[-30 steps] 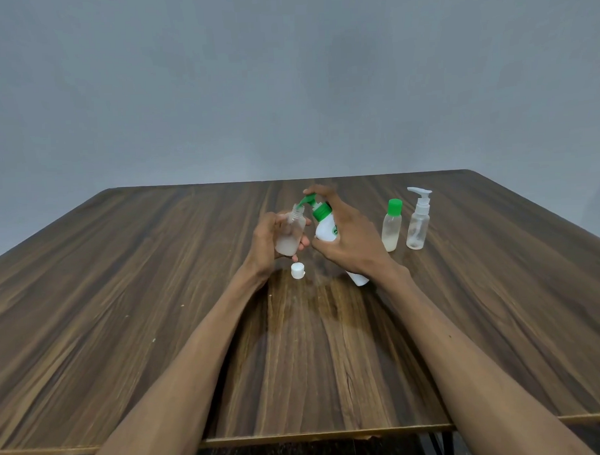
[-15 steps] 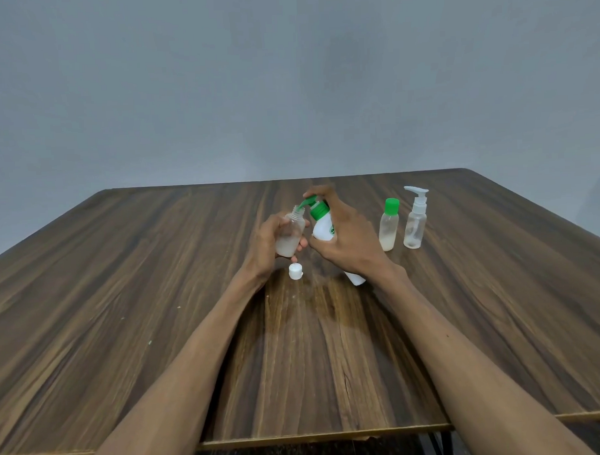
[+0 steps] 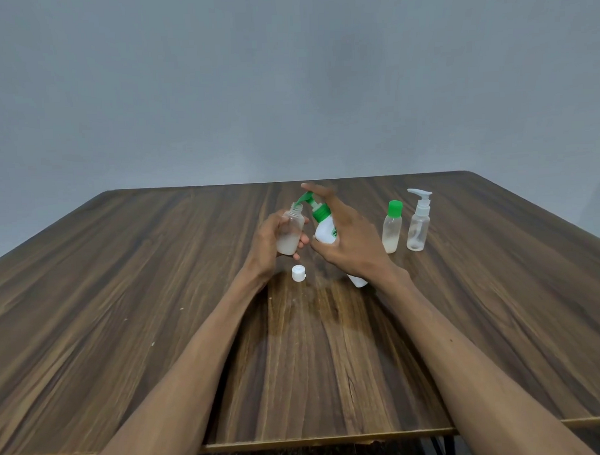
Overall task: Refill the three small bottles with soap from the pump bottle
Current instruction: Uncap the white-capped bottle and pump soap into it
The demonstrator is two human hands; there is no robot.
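Note:
My left hand (image 3: 267, 243) holds a small clear uncapped bottle (image 3: 291, 234), with a little whitish soap at its bottom, above the table. My right hand (image 3: 351, 241) grips the white pump bottle (image 3: 325, 231) with a green pump head, tilted left, its base near the table. A finger of that hand lies on the pump head. The green spout (image 3: 303, 197) sits at the small bottle's mouth. The small bottle's white cap (image 3: 298, 273) lies on the table below. To the right stand a green-capped small bottle (image 3: 392, 227) and a clear spray-top bottle (image 3: 418, 221).
Everything sits on a dark wooden table (image 3: 158, 300) against a plain grey wall. The table's front edge (image 3: 316, 443) runs below my forearms.
The pump head has risen from its pressed position and the finger on it has lifted with it. Both hands keep their bottles in about the same place.

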